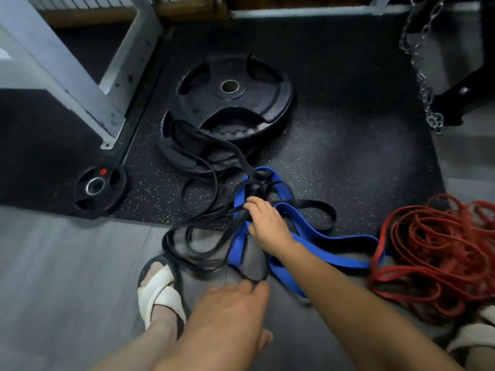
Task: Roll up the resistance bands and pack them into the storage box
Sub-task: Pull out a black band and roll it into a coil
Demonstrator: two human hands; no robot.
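My right hand (265, 223) curls around the black resistance bands (316, 202) where they tangle with the blue resistance band (329, 249) on the floor. My left hand (230, 309) hovers nearer me, blurred, fingers straight, holding nothing. Red resistance bands (434, 250) lie heaped at right.

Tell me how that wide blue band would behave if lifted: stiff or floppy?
Probably floppy: the blue band lies in loose, folded loops on the floor. It would likely drag the black bands along, since they are tangled together where the right hand grips. Its flat shape suggests it won't roll.
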